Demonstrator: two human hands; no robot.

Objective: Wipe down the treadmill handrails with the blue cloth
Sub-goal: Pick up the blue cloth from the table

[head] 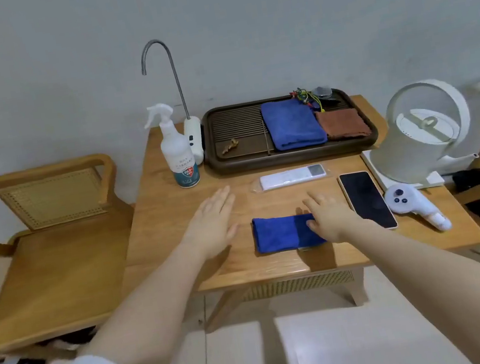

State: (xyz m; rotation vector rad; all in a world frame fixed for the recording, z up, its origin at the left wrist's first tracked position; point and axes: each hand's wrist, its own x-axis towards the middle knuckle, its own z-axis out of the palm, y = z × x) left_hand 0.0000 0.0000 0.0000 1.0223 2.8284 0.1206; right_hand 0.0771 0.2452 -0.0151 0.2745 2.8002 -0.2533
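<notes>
Both of your hands are reaching over the wooden table (169,173): your left hand (212,225) is hovering flat with fingers spread, holding nothing, while your right hand (329,218) is lying open on the right end of the folded blue cloth (277,234), seemingly pressing rather than gripping. Beside that cloth a smartphone (366,199) is lying face up, and a spray bottle (177,152) is standing behind your left hand.

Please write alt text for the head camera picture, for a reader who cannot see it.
A person's right hand rests on a folded blue cloth on a wooden table, the left hand open beside it. A spray bottle stands behind.
</notes>
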